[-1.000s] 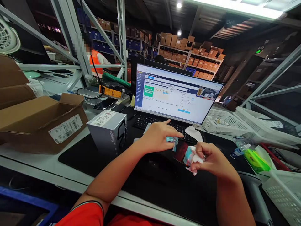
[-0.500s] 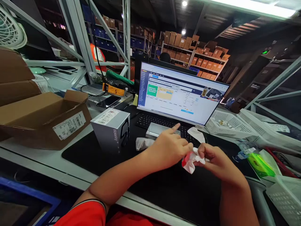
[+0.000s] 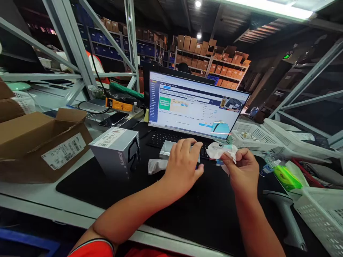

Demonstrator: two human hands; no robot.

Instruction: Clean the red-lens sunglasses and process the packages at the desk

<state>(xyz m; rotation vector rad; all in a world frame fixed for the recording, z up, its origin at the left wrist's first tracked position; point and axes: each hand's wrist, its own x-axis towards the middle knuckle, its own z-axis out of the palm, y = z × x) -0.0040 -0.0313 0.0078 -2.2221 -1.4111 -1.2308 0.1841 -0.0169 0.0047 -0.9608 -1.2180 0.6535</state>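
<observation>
My right hand (image 3: pixel 242 170) is raised over the black desk mat (image 3: pixel 107 185), pinching a crumpled white cloth (image 3: pixel 221 150) that wraps a small clear teal-tinted item. My left hand (image 3: pixel 184 165) hovers with curled fingers over the front of the black keyboard (image 3: pixel 167 137) and a shallow grey tray (image 3: pixel 167 149); I cannot make out anything in it. A white crumpled wrapper (image 3: pixel 157 165) lies on the mat left of that hand. A grey product box (image 3: pixel 115 151) stands further left. The monitor (image 3: pixel 197 107) shows a web page.
An open cardboard box (image 3: pixel 40 142) sits at the left. White mesh baskets (image 3: pixel 254 135) stand at the right, with a green bottle (image 3: pixel 288 177), a grey scanner handle (image 3: pixel 288 217) and another basket (image 3: pixel 321 214). Shelves of cartons fill the background; a person in orange stands far left.
My hands have come apart. The right one lifted the cloth-wrapped item up toward the screen; the left one let go of it and moved over the keyboard's front edge.
</observation>
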